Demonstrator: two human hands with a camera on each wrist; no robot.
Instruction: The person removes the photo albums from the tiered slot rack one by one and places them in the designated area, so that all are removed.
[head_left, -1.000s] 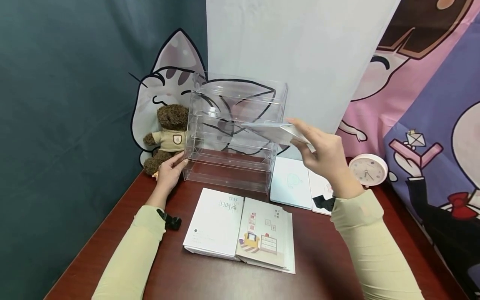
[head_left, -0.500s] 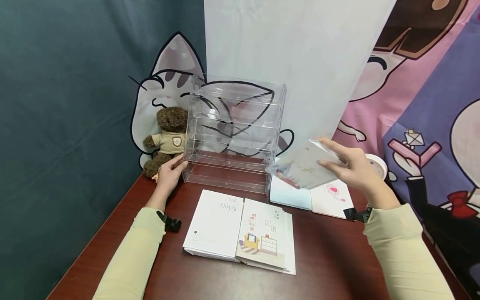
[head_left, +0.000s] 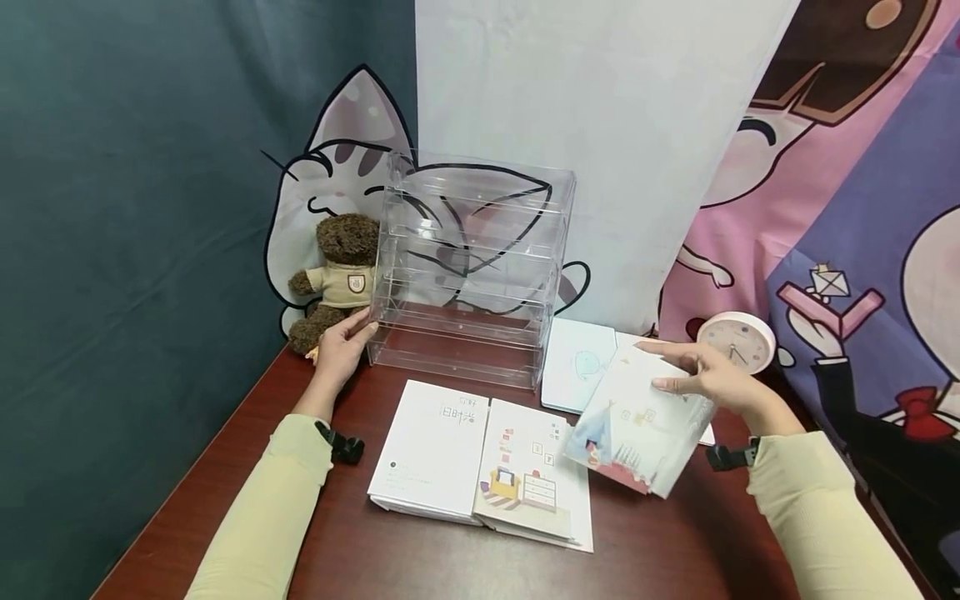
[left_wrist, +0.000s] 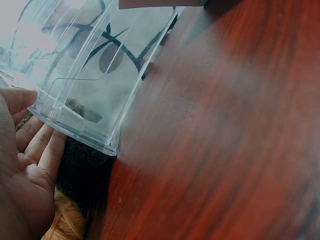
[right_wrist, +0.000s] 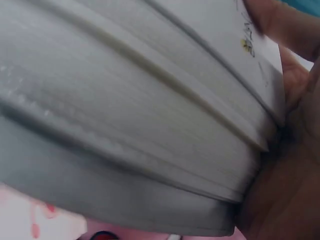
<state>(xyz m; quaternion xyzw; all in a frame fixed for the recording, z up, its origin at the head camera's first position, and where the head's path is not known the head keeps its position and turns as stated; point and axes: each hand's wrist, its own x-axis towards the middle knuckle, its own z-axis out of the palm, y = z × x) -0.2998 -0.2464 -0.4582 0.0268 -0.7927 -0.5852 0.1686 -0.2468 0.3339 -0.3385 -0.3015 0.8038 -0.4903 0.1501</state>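
Observation:
My left hand (head_left: 341,354) holds the lower left side of a clear acrylic rack (head_left: 459,364). In the left wrist view the thumb lies over the edge of the rack (left_wrist: 75,131), and the other fingers are behind it. My right hand (head_left: 701,379) grips a stack of illustrated notebooks (head_left: 637,425) by its upper right part, tilted over the right of the table. The right wrist view shows their page edges (right_wrist: 125,100) close up. Left of this stack, two piles of notebooks (head_left: 435,442) lie side by side in front of the rack.
A pale blue notebook (head_left: 581,358) lies right of the rack, partly covered by the held stack. Behind the right hand stands a pink clock (head_left: 738,342). A brown teddy bear (head_left: 345,267) sits left of the rack. Printed curtains (head_left: 525,75) close off the back.
My right hand has moved from in front of the rack to the right and down with the notebooks, turning their front cover upward. The left hand stays on the rack.

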